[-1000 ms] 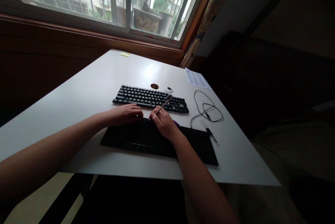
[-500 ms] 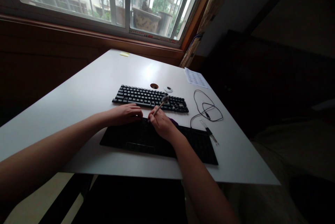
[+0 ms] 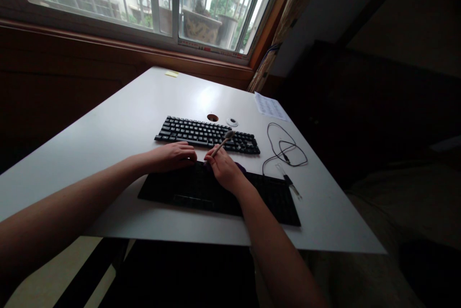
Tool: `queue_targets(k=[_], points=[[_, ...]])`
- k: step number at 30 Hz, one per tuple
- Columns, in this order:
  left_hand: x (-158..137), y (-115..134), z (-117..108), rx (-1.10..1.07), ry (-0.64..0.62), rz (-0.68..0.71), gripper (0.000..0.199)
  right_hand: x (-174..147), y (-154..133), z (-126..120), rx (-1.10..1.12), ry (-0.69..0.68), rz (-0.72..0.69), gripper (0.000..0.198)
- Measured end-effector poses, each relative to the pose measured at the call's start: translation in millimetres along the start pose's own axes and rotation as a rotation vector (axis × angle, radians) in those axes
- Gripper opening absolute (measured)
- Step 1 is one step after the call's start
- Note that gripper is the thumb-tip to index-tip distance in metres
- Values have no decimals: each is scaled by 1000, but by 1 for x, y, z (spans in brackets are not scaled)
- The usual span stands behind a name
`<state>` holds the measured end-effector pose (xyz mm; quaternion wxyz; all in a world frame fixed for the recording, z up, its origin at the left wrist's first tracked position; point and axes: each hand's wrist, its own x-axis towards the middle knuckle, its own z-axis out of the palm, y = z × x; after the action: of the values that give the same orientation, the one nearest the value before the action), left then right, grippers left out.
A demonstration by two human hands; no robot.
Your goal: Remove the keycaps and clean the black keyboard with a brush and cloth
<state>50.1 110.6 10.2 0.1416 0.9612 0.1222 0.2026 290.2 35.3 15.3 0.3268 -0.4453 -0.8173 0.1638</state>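
Note:
A black keyboard base (image 3: 162,188) lies near the front of the table, too dark to show its surface detail. My left hand (image 3: 176,155) is closed at its back edge, fingers bent down onto it. Just to the right, my right hand (image 3: 223,166) pinches a thin brush (image 3: 221,144). The fuzzy grey head points up and away, while the lower end meets the back part of the base. Something purple (image 3: 240,167), perhaps cloth, shows partly from under the right hand. Behind both hands sits a set of black keys in keyboard layout (image 3: 187,130).
A thin cable (image 3: 281,154) loops at the right, beside a small wire-ended tool (image 3: 290,182). Farther back are a round table hole (image 3: 212,118), a white ring (image 3: 232,122), a printed sheet (image 3: 271,106) and a yellow note (image 3: 171,74). A window (image 3: 173,5) is behind the white table (image 3: 118,116).
The brush in my right hand has tipped very slightly, its head a little farther right and higher. My left hand stays in place.

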Motion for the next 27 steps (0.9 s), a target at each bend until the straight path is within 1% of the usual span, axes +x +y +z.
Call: queue_targets(k=[3, 7, 13, 18, 24, 27], points=[[0, -1, 0, 0, -6, 2, 16, 0, -3, -2, 18, -17, 6, 13], [-1, -2, 1, -20, 19, 5, 14, 0, -6, -4, 32, -53, 3, 14], [0, 1, -1, -1, 10, 12, 17, 0, -6, 1, -39, 30, -19, 14], [0, -1, 1, -1, 21, 12, 15, 0, -8, -1, -17, -27, -45, 14], [1, -1, 1, 3, 8, 9, 17, -1, -4, 3, -41, 57, -35, 12], [0, -1, 1, 7, 9, 9, 17, -1, -3, 3, -33, 15, -17, 12]])
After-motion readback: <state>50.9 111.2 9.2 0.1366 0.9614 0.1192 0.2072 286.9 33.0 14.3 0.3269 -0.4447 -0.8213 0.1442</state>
